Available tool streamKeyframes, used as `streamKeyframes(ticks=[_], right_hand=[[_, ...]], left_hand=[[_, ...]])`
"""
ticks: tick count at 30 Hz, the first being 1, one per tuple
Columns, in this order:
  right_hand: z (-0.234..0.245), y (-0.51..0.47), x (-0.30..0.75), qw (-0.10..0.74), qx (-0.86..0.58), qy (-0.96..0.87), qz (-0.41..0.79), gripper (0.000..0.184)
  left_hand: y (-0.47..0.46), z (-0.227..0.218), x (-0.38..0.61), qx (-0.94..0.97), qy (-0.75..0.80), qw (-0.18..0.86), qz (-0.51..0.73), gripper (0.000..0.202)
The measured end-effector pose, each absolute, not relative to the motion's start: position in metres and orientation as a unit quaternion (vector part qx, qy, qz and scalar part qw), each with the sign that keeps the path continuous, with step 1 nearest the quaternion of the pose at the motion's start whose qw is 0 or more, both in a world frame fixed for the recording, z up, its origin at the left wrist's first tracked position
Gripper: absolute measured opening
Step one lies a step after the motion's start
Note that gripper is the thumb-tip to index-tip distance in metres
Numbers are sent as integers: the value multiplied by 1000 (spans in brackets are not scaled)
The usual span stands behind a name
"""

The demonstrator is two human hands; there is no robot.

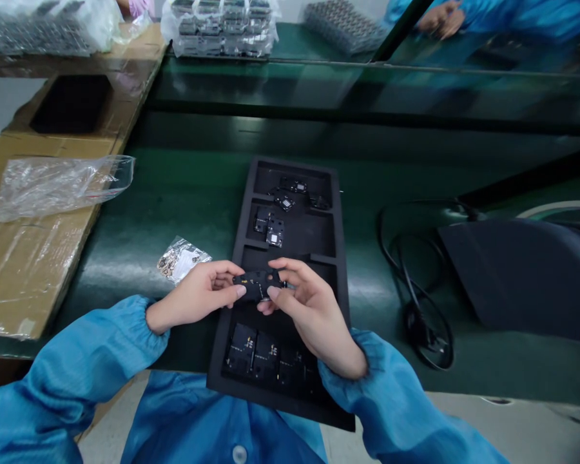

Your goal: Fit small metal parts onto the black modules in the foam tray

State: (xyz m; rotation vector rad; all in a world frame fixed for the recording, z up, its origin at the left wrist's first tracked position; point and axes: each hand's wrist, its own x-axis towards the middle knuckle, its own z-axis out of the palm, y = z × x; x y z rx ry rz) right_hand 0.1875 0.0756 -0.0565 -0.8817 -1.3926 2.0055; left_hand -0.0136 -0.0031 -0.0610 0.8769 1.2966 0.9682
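Observation:
Between both hands, above the middle of a black foam tray point(345, 290), is a small black circuit board point(254, 287). My left hand point(198, 293) pinches its left end between thumb and fingers. At the other end, my right hand point(307, 303) grips it with the thumb in front and fingers behind. Several similar black boards point(258, 354) lie in the tray's near compartment. Smaller black modules with pale squares point(275, 232) rest in the farther compartments. Left of the tray lies a clear bag of small metal parts point(181, 258), close to my left wrist.
Cardboard point(87, 258) covers the bench at left, with a crumpled plastic bag point(62, 187) and a black pad point(72, 103) on it. A black cable point(415, 303) and dark sheet point(522, 277) lie right. Wrapped trays point(222, 29) stand behind; another person's hands point(442, 19) show at far right.

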Motion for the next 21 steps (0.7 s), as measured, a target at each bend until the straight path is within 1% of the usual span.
streamKeyframes(ticks=[4, 10, 21], right_hand=[[-56, 75, 189, 257, -323, -524, 745, 33], [-58, 74, 191, 253, -320, -523, 748, 30], [-59, 72, 193, 237, -315, -531, 750, 30]], left_hand=[[-2, -60, -14, 379, 566, 598, 422, 26], [-2, -61, -14, 387, 566, 589, 427, 24], [-2, -64, -16, 394, 559, 584, 438, 24]])
